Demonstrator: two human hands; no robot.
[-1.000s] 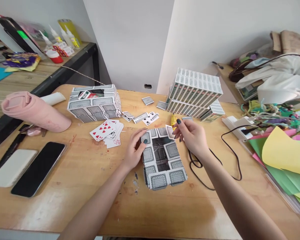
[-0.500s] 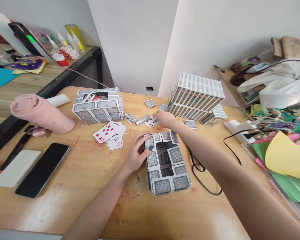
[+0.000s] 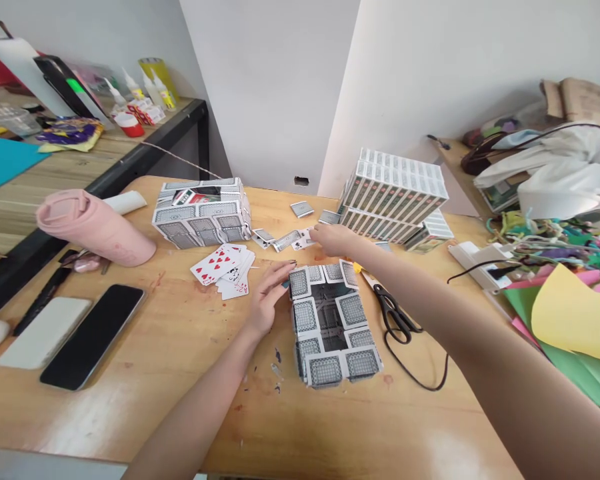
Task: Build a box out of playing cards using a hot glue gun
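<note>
the box stands on the table in front of us, a little right of the middle, its opening facing up. our left hand lies along its far left edge, open, the fingers loosely bent and not clasping it. our right hand reaches past the far end to the loose cards; its fingertips are hidden, so we cannot tell whether they grip anything.

to do this reach well, we judge, we want the left hand light, enough to steady the box without pressing its thin side inward. the right arm passes close by the far right corner, so we do best to lift the wrist clear of it. a card is likely easiest to take by one edge, without bending its folds.

the box looks like brickwork: grey patterned card backs with white borders, set around a long dark opening. the seams are uneven, with small gaps, and some cards at the near end jut out a little.

just beyond the far right corner a yellow thing shows in part. scissors lie right of the box, near a black cable. farther left we see a face-up pile and a second box of like make; behind the right hand, stacked packs; well to the left, a phone.
</note>
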